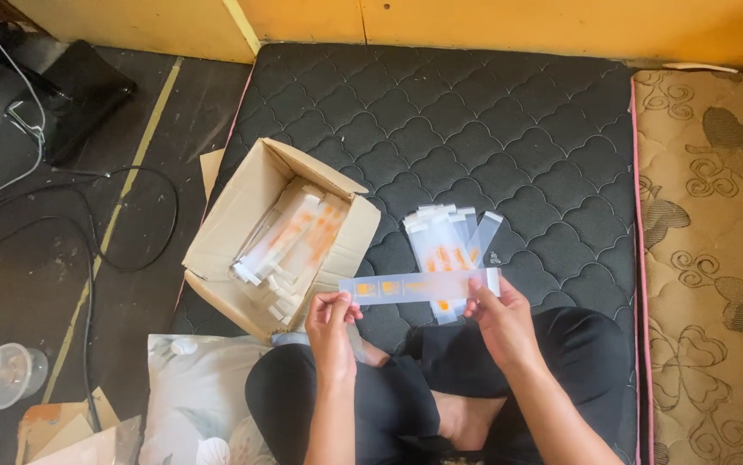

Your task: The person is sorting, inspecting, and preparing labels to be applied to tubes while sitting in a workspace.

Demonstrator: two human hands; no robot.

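The left hand and the right hand each pinch one end of a long clear plastic strip with orange marks. The fingers are closed on it, and it is held flat, above the person's lap. Just behind it, a pile of the same strips lies on the black mattress. On the left, an open cardboard box holds more strips.

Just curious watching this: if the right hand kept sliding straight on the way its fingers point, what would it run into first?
Probably the pile of clear strips on the black mattress, just beyond the strip that the right hand holds; depth is hard to judge.
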